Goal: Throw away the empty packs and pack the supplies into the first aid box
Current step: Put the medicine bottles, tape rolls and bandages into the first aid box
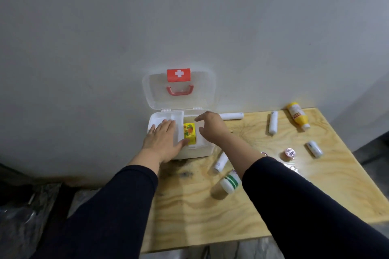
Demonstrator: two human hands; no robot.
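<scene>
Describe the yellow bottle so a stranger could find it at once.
Start at the open first aid box against the wall, then follow the wall to the table's far right corner. The yellow bottle lies there on its side, the only yellow thing among white tubes.

First aid box [190, 152]: I count 1, lid open
Yellow pack [190, 133]: 1
White tubes [231, 115]: I see 4
Yellow bottle [298, 116]: 1
Green-striped bottle [231, 181]: 1
Foil-topped cup [289, 153]: 1
</scene>
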